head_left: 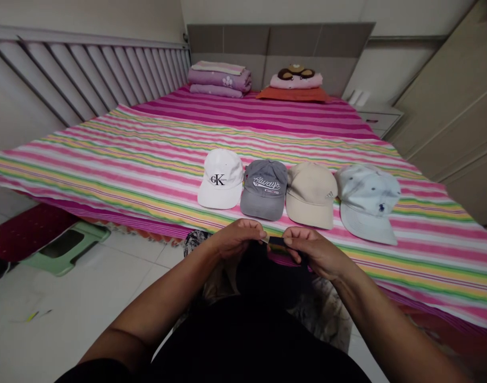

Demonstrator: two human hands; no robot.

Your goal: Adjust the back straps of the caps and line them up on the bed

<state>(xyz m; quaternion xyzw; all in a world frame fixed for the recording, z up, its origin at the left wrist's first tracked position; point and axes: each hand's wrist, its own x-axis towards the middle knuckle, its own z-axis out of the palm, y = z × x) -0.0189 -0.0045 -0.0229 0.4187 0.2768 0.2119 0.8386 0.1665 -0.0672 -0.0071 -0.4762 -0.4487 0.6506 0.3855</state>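
Note:
My left hand (241, 236) is closed, its thumb and fingertips pinching the light-coloured end of a narrow black strap (276, 241). My right hand (313, 249) pinches the strap's other side. Dark cloth, apparently a black cap, hangs below the strap and blends into the dark clothing, so its shape is hard to make out. Just beyond my hands a row of caps lies on the bed: a white cap (221, 178), a grey cap (264, 189), a beige cap (311, 194) and a pale blue cap (368, 202), brims toward me.
A striped sheet (119, 159) covers the bed. Folded purple bedding (219, 80) and a pink and orange stack (295, 88) sit by the headboard (243, 45). At the left, a green stool (68, 247) is on the tiled floor. A white nightstand (379, 119) stands at the right.

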